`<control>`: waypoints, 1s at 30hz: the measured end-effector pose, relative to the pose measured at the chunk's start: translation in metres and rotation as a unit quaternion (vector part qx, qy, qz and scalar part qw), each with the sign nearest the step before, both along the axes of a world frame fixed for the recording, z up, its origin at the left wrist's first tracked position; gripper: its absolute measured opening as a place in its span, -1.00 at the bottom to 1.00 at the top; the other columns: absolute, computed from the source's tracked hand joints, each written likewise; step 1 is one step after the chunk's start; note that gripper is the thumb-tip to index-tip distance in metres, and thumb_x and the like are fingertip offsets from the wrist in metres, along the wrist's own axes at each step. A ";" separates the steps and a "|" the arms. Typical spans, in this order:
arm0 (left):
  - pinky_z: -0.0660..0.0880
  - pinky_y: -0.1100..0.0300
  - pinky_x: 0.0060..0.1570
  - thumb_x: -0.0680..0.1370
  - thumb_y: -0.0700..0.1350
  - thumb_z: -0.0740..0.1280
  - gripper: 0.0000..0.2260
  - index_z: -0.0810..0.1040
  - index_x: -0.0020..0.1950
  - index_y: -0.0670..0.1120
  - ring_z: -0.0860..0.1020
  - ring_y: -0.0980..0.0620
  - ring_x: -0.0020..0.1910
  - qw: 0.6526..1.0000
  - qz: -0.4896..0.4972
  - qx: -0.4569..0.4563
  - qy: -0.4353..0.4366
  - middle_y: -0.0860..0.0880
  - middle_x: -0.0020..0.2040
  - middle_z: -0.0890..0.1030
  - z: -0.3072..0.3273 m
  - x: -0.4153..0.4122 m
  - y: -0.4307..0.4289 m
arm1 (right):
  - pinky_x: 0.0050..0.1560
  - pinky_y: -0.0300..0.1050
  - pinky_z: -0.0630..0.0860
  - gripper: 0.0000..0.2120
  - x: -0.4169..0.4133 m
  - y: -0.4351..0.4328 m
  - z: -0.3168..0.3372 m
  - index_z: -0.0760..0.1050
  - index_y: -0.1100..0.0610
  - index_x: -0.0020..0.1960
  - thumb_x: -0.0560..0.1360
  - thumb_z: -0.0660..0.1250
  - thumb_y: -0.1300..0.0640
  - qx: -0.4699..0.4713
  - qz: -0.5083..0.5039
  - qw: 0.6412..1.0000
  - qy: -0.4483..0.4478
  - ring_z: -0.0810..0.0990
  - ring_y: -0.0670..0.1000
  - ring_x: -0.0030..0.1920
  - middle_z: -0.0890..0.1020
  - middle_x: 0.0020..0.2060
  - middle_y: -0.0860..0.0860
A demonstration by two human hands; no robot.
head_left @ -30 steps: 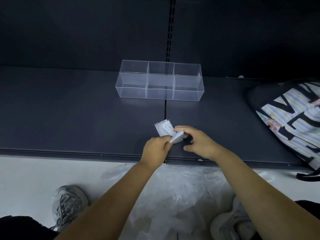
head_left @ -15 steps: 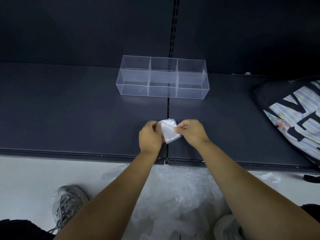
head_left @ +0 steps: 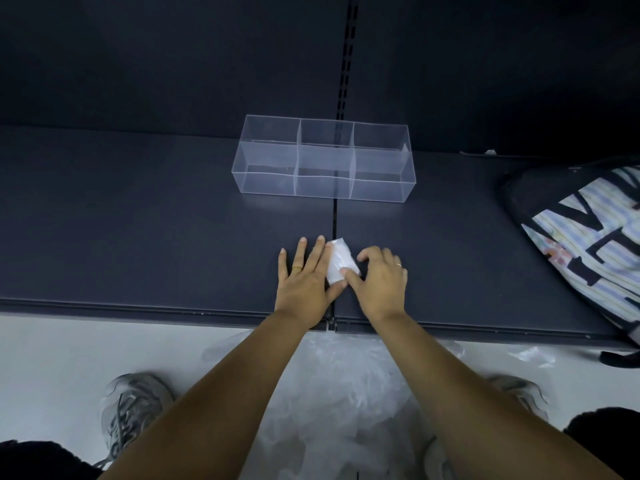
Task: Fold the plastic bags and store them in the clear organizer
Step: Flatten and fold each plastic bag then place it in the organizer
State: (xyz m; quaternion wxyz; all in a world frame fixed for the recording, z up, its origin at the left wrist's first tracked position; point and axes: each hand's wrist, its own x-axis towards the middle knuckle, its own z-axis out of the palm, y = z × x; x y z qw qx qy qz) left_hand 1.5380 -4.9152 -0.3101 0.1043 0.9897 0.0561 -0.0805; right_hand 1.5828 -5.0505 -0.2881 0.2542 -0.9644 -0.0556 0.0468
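Note:
A small folded white plastic bag [head_left: 340,259] lies on the dark shelf [head_left: 138,220], near its front edge, between my hands. My left hand [head_left: 304,278] rests flat with fingers spread, its index finger and thumb against the bag's left and lower edges. My right hand [head_left: 381,282] is arched over the bag's right side, thumb pressing on it. The clear organizer [head_left: 266,183] with three compartments stands farther back on the shelf, and all three look empty.
A heap of loose clear plastic bags [head_left: 339,393] lies on the pale floor between my shoes [head_left: 135,407]. A striped printed tote bag [head_left: 588,244] covers the shelf's right end. A plastic scrap [head_left: 533,355] lies on the floor below it.
The folded bag went from being held up between both hands to lying on the shelf. My left hand opened flat beside it, and my right hand presses it down.

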 end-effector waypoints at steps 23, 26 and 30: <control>-0.31 -0.18 0.42 0.45 0.45 -0.15 -0.10 -0.36 0.51 -0.15 -0.33 -0.11 0.51 0.994 0.087 0.014 0.065 -0.09 0.55 -0.32 0.008 0.004 -0.008 | -0.24 -0.16 0.38 -0.83 0.001 0.024 0.023 0.48 0.15 -0.14 0.41 0.42 0.08 0.136 -0.194 0.954 0.183 0.49 0.01 -0.25 0.52 -0.27 -0.03; -0.33 -0.16 0.41 0.31 0.52 -0.27 0.02 -0.35 0.52 -0.17 -0.32 -0.10 0.52 0.994 0.091 0.015 0.064 -0.10 0.56 -0.30 0.007 0.002 -0.008 | -0.09 -0.07 0.51 -0.80 0.005 0.019 0.025 0.46 0.11 -0.36 0.37 0.42 0.12 0.136 -0.188 0.940 0.249 0.56 0.06 -0.26 0.52 -0.42 -0.03; -0.35 -0.13 0.42 0.28 0.52 -0.38 -0.02 -0.38 0.50 -0.11 -0.31 -0.06 0.53 0.998 0.060 0.015 0.029 -0.06 0.57 -0.27 0.003 -0.004 0.003 | -0.04 -0.10 0.53 -0.96 0.017 0.017 0.038 0.58 0.17 -0.17 0.42 0.43 0.23 0.235 -0.170 0.936 0.199 0.59 0.01 -0.18 0.64 -0.22 0.05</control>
